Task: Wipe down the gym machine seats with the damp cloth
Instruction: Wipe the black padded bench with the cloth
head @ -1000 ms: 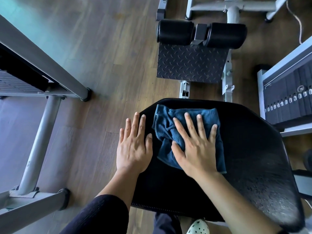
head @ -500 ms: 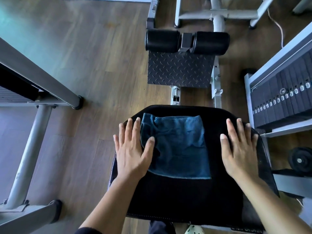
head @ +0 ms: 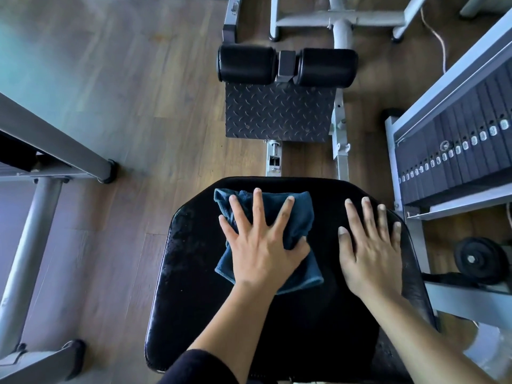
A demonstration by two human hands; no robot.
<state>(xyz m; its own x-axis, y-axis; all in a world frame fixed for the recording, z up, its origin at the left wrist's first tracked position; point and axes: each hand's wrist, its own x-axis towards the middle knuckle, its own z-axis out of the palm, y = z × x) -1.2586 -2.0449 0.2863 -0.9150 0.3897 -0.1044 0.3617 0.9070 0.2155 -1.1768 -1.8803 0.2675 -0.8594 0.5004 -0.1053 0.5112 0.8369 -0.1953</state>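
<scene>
Left hand (head: 263,245) flat on the blue cloth (head: 297,225), fingers spread – pressing only, no closed grip. Cloth bunched at centre of the frame, on the black seat (head: 194,286). Right hand (head: 371,250) open, palm down on bare seat, just beside the cloth.

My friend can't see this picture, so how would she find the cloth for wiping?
Start at the big black padded seat at the bottom middle, just below the two black roller pads. On the far half of that seat, under the left hand pressed flat with spread fingers, lies the cloth. It is the only soft, crumpled, dark blue thing there; everything around it is black padding or grey metal.
</scene>
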